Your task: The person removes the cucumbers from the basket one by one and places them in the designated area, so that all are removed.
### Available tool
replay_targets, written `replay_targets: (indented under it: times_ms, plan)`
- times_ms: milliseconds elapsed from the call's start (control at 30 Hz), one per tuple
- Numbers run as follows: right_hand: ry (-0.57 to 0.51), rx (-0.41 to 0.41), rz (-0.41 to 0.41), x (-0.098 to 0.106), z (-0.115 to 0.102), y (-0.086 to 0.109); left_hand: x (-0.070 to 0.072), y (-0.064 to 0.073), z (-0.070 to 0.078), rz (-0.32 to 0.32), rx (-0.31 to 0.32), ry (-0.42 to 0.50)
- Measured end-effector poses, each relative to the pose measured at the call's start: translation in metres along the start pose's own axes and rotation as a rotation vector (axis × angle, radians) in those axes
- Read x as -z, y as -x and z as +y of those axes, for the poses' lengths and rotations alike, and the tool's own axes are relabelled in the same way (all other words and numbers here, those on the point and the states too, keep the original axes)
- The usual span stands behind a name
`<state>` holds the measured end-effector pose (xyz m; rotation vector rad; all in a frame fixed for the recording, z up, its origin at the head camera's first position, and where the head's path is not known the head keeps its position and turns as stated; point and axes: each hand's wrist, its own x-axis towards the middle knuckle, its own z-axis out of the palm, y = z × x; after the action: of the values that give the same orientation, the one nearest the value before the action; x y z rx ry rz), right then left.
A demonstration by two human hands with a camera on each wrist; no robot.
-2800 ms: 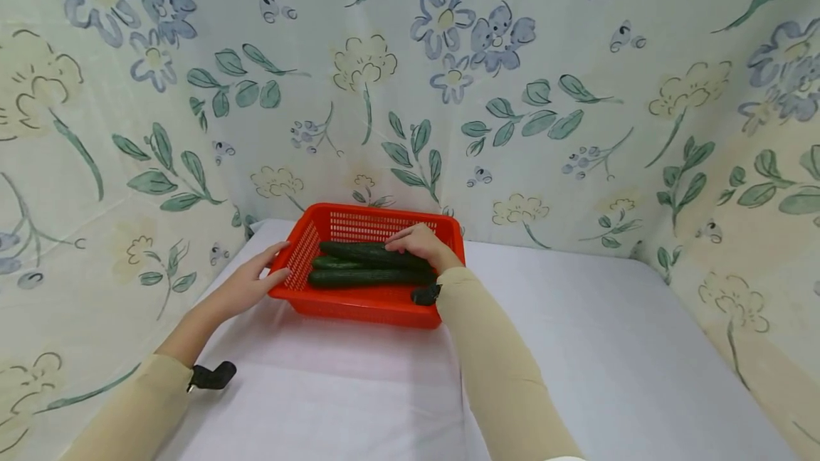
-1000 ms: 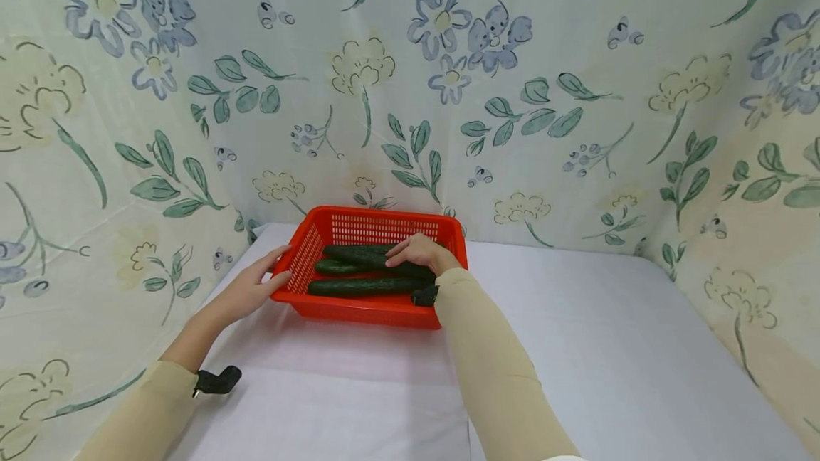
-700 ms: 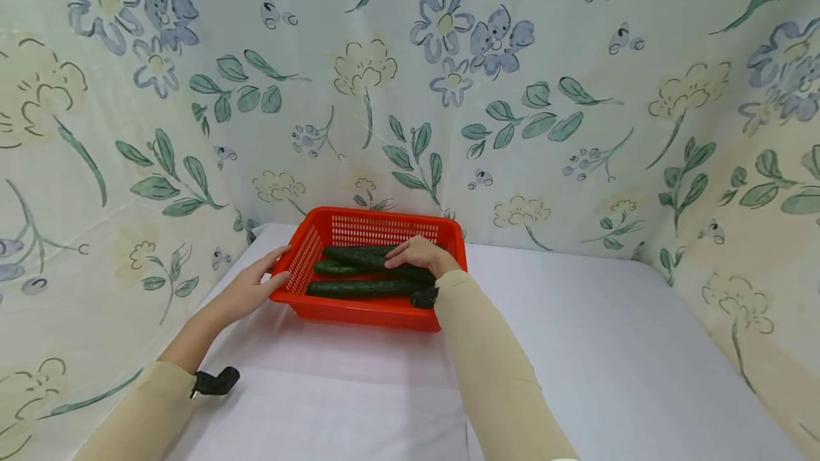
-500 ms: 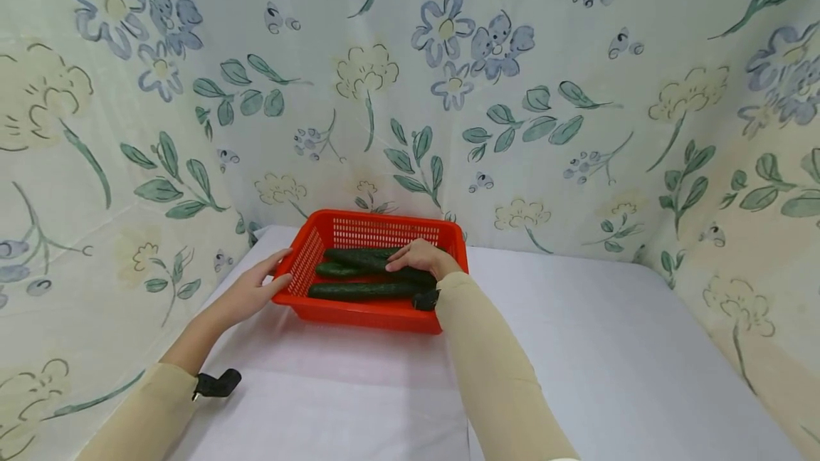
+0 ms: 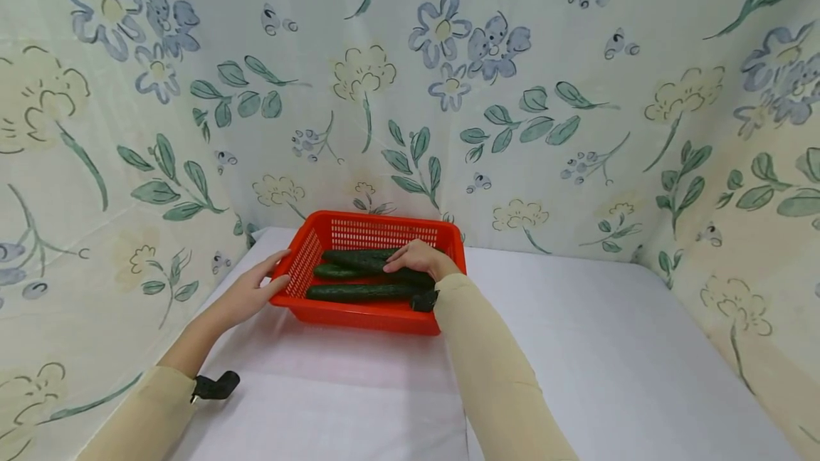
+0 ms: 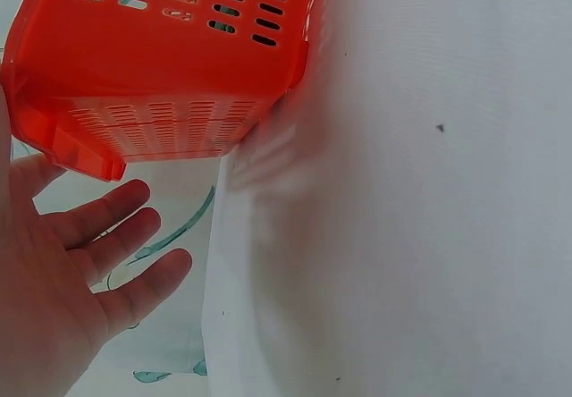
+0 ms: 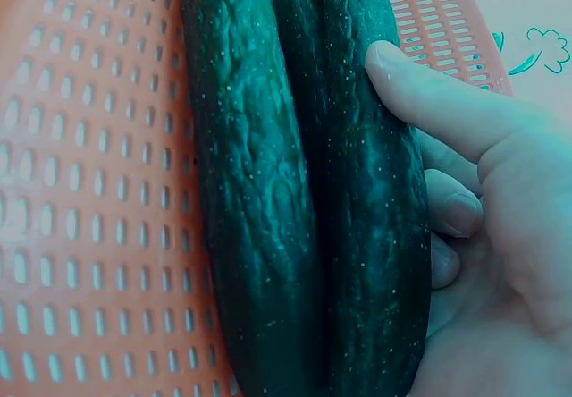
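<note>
Several dark green cucumbers lie lengthwise in a red plastic basket (image 5: pixel 359 313). The right hand (image 5: pixel 419 258) reaches over the basket's right side and holds one cucumber (image 7: pixel 375 200), its thumb on top and its fingers curled along the far side. A second cucumber (image 7: pixel 255 200) lies right beside it. The front cucumber (image 5: pixel 359 292) rests apart, near the basket's front wall. At the left end, the left hand (image 5: pixel 250 290) holds the basket's rim between thumb and forefinger. Its other fingers (image 6: pixel 134 236) spread loosely below the rim in the left wrist view.
The basket stands near the back of a table with a white cloth (image 5: pixel 576 347). Floral curtains (image 5: pixel 410 91) close off the back and both sides. A black wrist device (image 5: pixel 218 384) sits at the left sleeve, another (image 5: pixel 424 301) at the right sleeve.
The front cucumber now lies farther from the others than 2.8 s ago. The right hand has curled more round its cucumber. Over the last second both hands stay nearly still; the view shifts slightly.
</note>
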<state>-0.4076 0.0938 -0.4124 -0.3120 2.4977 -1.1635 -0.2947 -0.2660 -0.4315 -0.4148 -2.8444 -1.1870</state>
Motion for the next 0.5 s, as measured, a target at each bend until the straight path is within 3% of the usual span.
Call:
replay_targets:
  times_ms: [500]
  plan:
    - [0.024, -0.012, -0.005, 0.0005, -0.0003, -0.0006, 0.0001, 0.0002, -0.0011, -0.002, 0.0, 0.001]
